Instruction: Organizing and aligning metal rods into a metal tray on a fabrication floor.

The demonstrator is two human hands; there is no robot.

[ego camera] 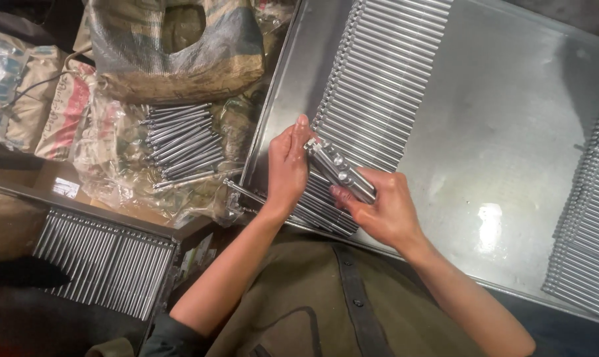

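While both hands are working over the near edge of a large metal tray (511, 132), they are sharing a small bundle of metal rods (339, 170) between them. The right hand (385, 211) is curling its fingers around the lower end of the bundle and gripping it tight, with the thumb lying along the rods. The left hand (287, 168) is pressing its flat palm and straightened, closed-together fingers against the upper end of the bundle, squaring the rod tips. The bundle is hovering at a slant just above a long row of rods (372, 86) that is lying side by side in the tray, running from the near rim up toward the far end. A second row of rods (587, 231) is sitting along the right side of the same tray, well apart from the first, with bare shiny sheet between them. To the left of the tray, a loose pile of rods (180, 142) is resting on crumpled clear plastic (108, 152), beside a woven sack (180, 46) that is slumping behind it. Lower left, another tray (101, 258) is holding a packed row of the same rods, standing side by side.
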